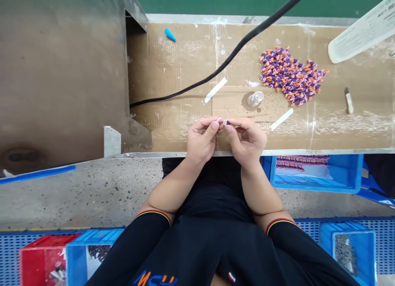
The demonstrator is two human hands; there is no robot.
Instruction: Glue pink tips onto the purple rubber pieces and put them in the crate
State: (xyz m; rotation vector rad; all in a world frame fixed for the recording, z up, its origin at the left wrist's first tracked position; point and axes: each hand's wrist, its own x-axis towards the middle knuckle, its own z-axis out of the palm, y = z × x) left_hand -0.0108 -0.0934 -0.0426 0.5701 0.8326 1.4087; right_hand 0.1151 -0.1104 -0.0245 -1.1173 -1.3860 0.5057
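Observation:
Near the front edge of the cardboard-covered bench, my two hands meet fingertip to fingertip. Between thumb and forefinger, my left hand (203, 138) pinches a small pink piece (219, 120). My right hand (247, 138) pinches a small purple and white piece (227, 122) right beside it. Both are too small to name, and the fingers partly cover them. Beyond my hands, a small clear glass jar (255, 98) stands on a flat cardboard sheet (226, 105). Farther right lies a heap of small purple, orange and pink pieces (291, 76).
A black cable (216, 72) crosses above the bench from a large metal housing (61, 72) at left. White strips (216, 90), a blue cone-shaped tip (170, 35), a short brush (349, 101) and a pale bottle (364, 31) lie around. A blue bin (317, 185) sits below the edge.

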